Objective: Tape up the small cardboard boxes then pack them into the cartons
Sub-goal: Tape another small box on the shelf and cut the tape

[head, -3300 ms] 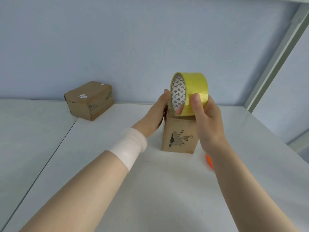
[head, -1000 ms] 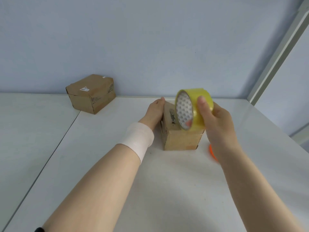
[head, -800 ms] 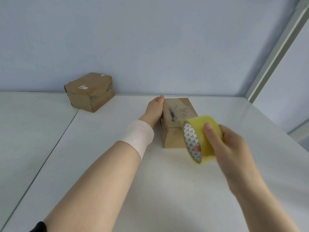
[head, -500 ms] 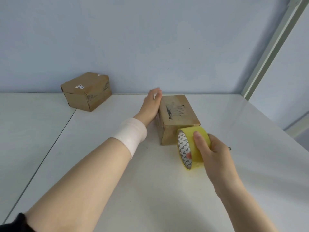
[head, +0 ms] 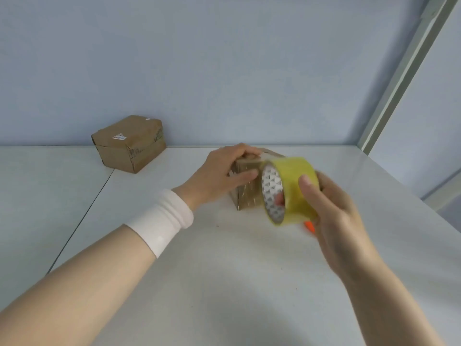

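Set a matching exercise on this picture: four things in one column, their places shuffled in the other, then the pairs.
1 yellow tape roll
2 small brown cardboard box
3 labelled brown cardboard box
4 white wristband

A beside the back wall
B on the left wrist
C held in the right hand
D gripped by the left hand

Pairs: 1-C, 2-D, 3-A, 4-B

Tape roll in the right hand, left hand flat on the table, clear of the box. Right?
No: the left hand is not flat on the table, it grips the box, as the head view shows. The tape roll is in the right hand, as you said.
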Available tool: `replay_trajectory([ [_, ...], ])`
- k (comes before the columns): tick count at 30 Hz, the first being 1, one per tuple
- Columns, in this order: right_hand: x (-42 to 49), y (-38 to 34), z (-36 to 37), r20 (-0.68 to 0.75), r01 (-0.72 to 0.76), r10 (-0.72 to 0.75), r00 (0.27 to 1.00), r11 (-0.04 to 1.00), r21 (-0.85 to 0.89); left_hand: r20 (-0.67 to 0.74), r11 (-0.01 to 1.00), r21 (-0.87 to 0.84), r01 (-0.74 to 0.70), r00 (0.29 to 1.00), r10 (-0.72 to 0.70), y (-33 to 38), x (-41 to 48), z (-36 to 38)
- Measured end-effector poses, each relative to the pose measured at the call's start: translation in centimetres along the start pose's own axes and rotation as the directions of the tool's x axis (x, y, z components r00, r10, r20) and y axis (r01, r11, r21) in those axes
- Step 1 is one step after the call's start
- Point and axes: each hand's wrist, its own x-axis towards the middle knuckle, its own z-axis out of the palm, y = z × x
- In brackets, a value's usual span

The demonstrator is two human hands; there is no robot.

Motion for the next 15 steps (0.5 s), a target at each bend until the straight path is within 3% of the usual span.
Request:
replay_trajectory([
  [2, 1.8, -1.7, 0.1, 0.053, 0.097, -0.098, 0.994, 0.995, 0.016, -0.056, 0.95, -0.287, 0.125, 0.988, -0.147, 1.0, 0.6, -0.5],
  [4, 4.0, -2.8, 0.7, 0.05, 0.141, -0.14, 0.989, 0.99, -0.03, -0.092, 0.861, -0.462, 0.211, 0.955, -0.283, 1.3, 1.6, -0.4],
  [7, 7.0, -2.6, 1.8, -0.007, 0.141, -0.143, 0.99, 0.981, -0.13, -0.12, 0.725, -0.615, 0.31, 0.872, -0.475, 1.6, 3.0, 0.4],
  [10, 9.0, -1.3, 2.2, -0.092, 0.117, -0.13, 0.987, 0.984, -0.138, -0.139, 0.576, -0.766, 0.285, 0.801, -0.582, 1.8, 4.3, 1.4],
  [15, 10.2, -1.6, 2.2, -0.137, 0.076, -0.102, 0.985, 0.98, -0.184, -0.11, 0.5, -0.816, 0.29, 0.77, -0.628, 1.0, 5.6, 1.6],
])
